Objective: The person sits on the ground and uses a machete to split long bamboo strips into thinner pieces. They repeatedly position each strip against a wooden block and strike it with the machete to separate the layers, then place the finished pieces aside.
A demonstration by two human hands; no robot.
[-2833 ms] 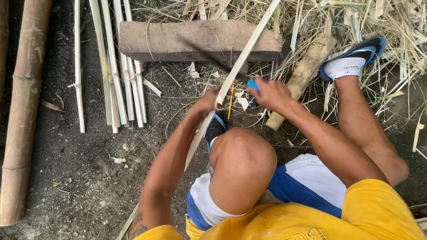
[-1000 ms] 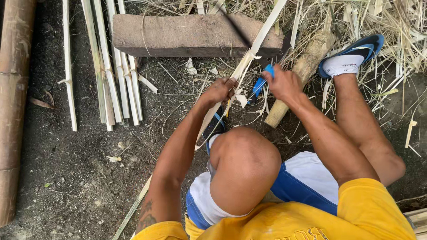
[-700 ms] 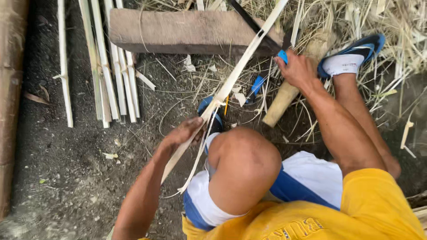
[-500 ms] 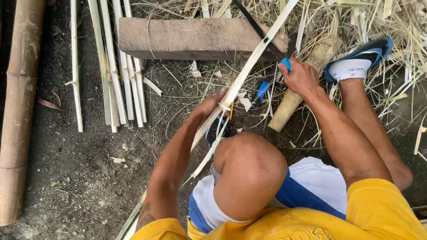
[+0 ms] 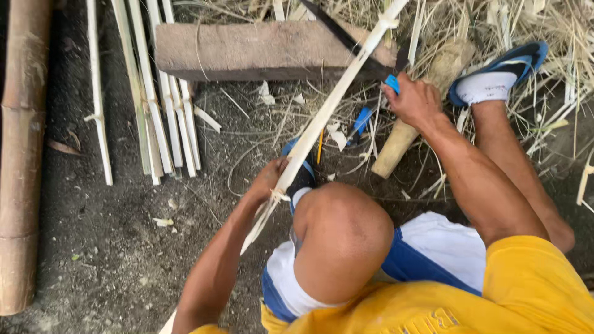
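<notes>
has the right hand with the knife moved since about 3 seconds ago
Yes. The right hand was then below the wooden block, beside the left hand; it now sits up by the block's right end, knife blade lying across the block.

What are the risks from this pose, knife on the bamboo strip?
1. The left hand grips the bamboo strip down-line from the knife in the right hand; a slip toward the body might reach the fingers.
2. The bare knee sits directly under the strip's lower end.
3. The strip's split edges look sharp against bare palms.
</notes>
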